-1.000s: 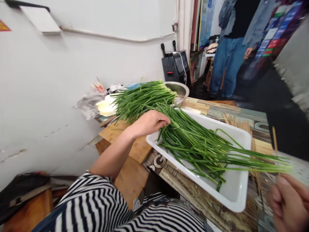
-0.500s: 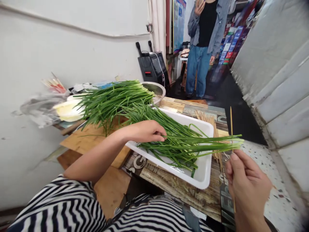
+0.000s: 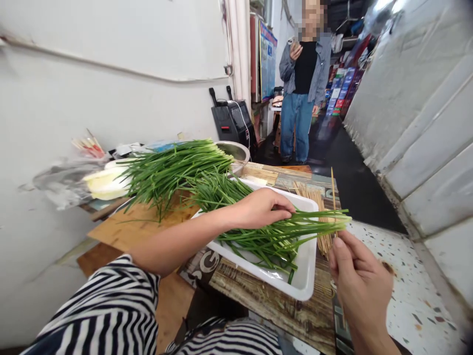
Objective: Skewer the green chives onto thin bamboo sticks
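Note:
My right hand (image 3: 360, 276) grips a thin wooden skewer (image 3: 333, 190) upright. Several chive stalks (image 3: 318, 224) cross the skewer at their pale ends, just above my fingers. My left hand (image 3: 271, 208) is pinched at the leafy part of these stalks, over the white tray (image 3: 308, 276). More loose chives (image 3: 254, 246) lie in the tray under my left hand. Behind the tray's left end rests a large pile of chives (image 3: 181, 165). Beyond the tray's right side lies a bundle of skewers (image 3: 308, 195), partly hidden by the stalks.
A metal bowl (image 3: 236, 150) stands behind the pile, and a wooden board (image 3: 125, 222) lies left of the tray. A pale yellow container (image 3: 107, 185) is at the far left. Farther back are a black speaker (image 3: 232, 121) and a standing person (image 3: 305, 69) holding a phone.
My left hand has slid right along the stalks, closer to my right hand. The view has tilted up, showing more of the person. The skewer remains in my right hand.

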